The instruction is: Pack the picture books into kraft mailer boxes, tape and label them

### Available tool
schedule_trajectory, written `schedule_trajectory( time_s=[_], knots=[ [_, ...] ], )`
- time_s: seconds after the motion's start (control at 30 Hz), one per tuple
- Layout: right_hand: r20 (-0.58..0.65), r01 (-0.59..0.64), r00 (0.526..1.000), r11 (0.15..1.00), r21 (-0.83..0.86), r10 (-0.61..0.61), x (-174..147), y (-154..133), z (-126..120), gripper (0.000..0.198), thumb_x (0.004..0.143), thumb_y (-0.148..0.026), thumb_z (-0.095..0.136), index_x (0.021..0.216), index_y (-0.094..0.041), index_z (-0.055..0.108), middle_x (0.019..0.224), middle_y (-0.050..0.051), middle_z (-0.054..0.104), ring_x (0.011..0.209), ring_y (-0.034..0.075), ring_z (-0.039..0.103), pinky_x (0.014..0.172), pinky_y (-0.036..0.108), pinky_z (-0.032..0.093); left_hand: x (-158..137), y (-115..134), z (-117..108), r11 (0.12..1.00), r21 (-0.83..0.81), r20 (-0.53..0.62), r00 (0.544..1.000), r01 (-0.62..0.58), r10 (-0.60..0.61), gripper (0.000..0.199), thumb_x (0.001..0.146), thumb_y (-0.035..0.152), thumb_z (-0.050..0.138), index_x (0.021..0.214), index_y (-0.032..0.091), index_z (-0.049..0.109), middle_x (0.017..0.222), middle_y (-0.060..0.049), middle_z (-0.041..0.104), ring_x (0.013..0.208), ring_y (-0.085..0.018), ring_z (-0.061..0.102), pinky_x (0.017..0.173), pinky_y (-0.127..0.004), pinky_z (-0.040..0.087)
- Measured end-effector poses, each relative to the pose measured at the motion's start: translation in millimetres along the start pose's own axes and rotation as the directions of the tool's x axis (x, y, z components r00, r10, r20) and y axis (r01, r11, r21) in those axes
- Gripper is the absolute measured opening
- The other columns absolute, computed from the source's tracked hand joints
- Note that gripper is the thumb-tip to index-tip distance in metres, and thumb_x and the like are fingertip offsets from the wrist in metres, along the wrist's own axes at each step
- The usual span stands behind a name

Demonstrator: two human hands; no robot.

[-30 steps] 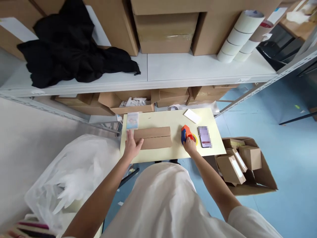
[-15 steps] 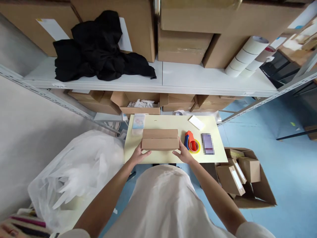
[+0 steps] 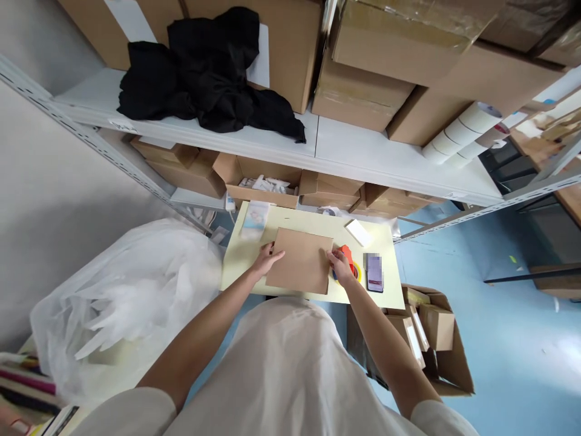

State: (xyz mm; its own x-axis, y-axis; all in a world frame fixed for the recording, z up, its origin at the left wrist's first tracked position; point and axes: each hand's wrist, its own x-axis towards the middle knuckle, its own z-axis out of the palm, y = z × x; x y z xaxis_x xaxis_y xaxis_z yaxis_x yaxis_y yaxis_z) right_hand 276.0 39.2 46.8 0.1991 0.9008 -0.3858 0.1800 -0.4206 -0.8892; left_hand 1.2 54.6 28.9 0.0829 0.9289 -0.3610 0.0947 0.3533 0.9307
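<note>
- The person's left hand point(image 3: 267, 260) holds the left edge of a brown rectangular cardboard box point(image 3: 300, 260), thumb over its broad upward face
- The right hand point(image 3: 339, 263) grips the box's right edge, so the box sits between the two hands, above a pale yellow rectangular tabletop point(image 3: 313, 223); whether they touch cannot be told
- Partly hidden by the right hand is a red-and-blue tape dispenser point(image 3: 346, 252) with a yellow-edged roll
- Right of that hand lies a dark-edged phone point(image 3: 374, 274), its screen lit; farther ahead, a white flat rectangular item point(image 3: 358, 232)
- Ahead of the left hand lies a clear printed plastic packet point(image 3: 255, 219)
- Well left of the left hand bulges a translucent white plastic bag point(image 3: 136, 290)
- Beyond the right forearm, an open brown carton point(image 3: 459, 357) holds smaller boxes
</note>
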Motion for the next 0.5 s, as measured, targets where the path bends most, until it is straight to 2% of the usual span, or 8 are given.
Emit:
schedule_trajectory(
  time_s=[0.1,0.2,0.3,0.43,0.5],
  knots=[
    [0.033,-0.092,0.995,0.992,-0.082,0.095,3.1,6.3,5.9,0.051,0.075,-0.054,0.058,0.117,-0.024,0.056,0.116,0.009,0.062,0.113,0.025,0.056,0.091,0.039,0.047,4.3,-10.6,3.5,0.995,0.072,-0.033,0.998,0.061,-0.059,0.054,0.065,0.052,0.069,0.104,0.016,0.062,0.114,-0.015,0.060,0.111,-0.031,0.056,0.092,-0.040,0.045],
    [0.052,-0.060,0.996,0.985,-0.163,0.070,5.4,7.1,9.8,0.062,0.078,-0.053,0.055,0.132,-0.022,0.047,0.127,0.012,0.057,0.122,0.025,0.050,0.096,0.040,0.045,9.0,-12.7,4.7,0.993,0.085,-0.022,0.997,0.079,-0.077,0.060,0.064,0.056,0.068,0.106,0.014,0.060,0.115,-0.017,0.060,0.108,-0.032,0.058,0.090,-0.042,0.045],
    [0.085,-0.009,0.996,0.978,-0.206,0.027,4.4,7.1,9.2,0.062,0.082,-0.051,0.051,0.138,-0.025,0.041,0.132,0.009,0.054,0.122,0.023,0.051,0.096,0.039,0.046,10.6,-13.6,0.8,0.996,0.056,0.005,0.998,0.065,-0.065,0.070,0.065,0.058,0.066,0.117,0.013,0.054,0.122,-0.019,0.057,0.111,-0.032,0.057,0.091,-0.043,0.045],
    [0.111,0.031,0.994,0.982,-0.186,-0.011,-7.9,17.6,-4.2,0.062,0.083,-0.049,0.052,0.140,-0.031,0.037,0.139,0.007,0.048,0.127,0.024,0.046,0.098,0.041,0.045,-6.3,-28.0,-18.2,0.996,0.074,0.016,0.999,0.046,-0.048,0.091,0.062,0.055,0.071,0.136,0.015,0.038,0.141,-0.022,0.041,0.131,-0.034,0.038,0.103,-0.045,0.035],
    [0.153,0.071,0.987,0.976,-0.208,-0.039,-19.0,31.2,-14.3,0.067,0.084,-0.052,0.051,0.143,-0.030,0.031,0.144,0.008,0.041,0.131,0.025,0.041,0.099,0.044,0.043,-22.5,-40.6,-29.3,0.985,0.173,0.095,0.995,-0.005,-0.012,0.102,0.055,0.050,0.077,0.140,0.017,0.033,0.147,-0.021,0.032,0.136,-0.034,0.029,0.107,-0.047,0.029]
  ],
)
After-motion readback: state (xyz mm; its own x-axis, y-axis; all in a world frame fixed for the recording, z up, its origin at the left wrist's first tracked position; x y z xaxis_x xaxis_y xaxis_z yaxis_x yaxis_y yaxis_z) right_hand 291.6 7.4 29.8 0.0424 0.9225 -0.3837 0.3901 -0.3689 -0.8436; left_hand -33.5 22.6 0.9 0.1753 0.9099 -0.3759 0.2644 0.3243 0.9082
